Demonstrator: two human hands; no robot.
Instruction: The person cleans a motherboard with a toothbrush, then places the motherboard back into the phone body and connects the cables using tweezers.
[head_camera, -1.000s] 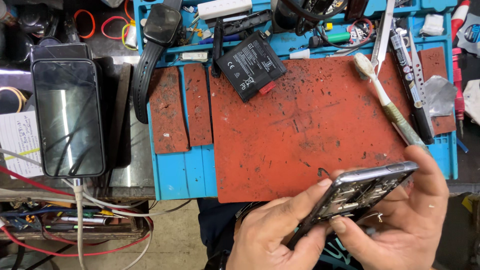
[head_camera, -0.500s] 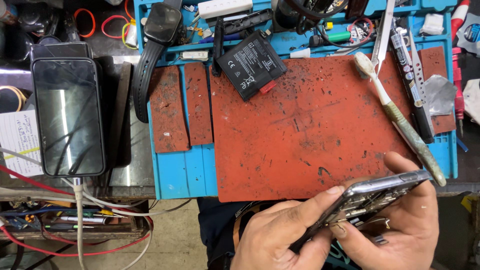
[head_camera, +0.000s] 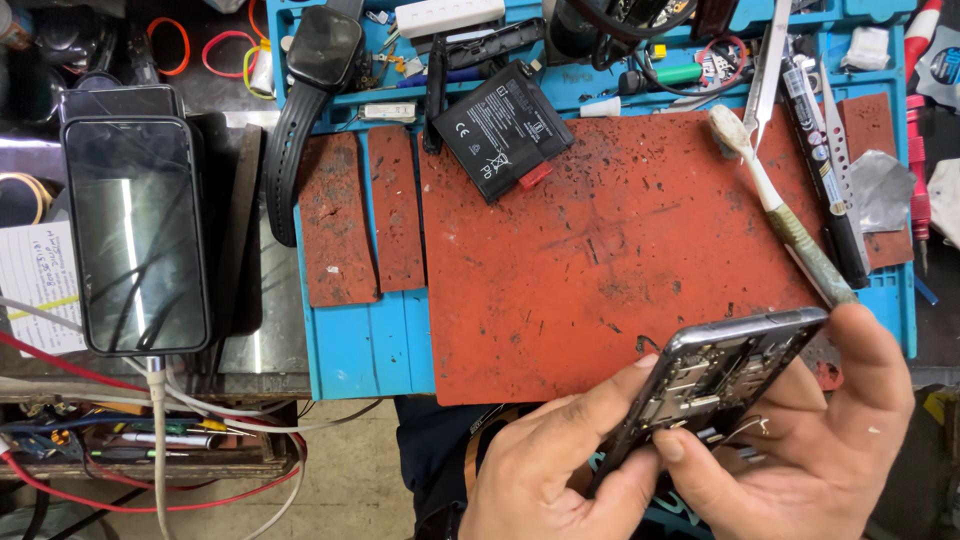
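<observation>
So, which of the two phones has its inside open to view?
The opened phone held in both hands, left hand and right hand. Its inner parts show, whereas the phone on the left lies flat with dark glass whole.

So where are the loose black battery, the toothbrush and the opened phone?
black battery (head_camera: 503, 132), head view, middle of its face.
toothbrush (head_camera: 775, 205), head view, white neck.
opened phone (head_camera: 715, 378), head view, exposed inside.

A battery (head_camera: 504, 131) lies on the mat (head_camera: 620, 270), toothbrush (head_camera: 775, 205) right of it.
</observation>
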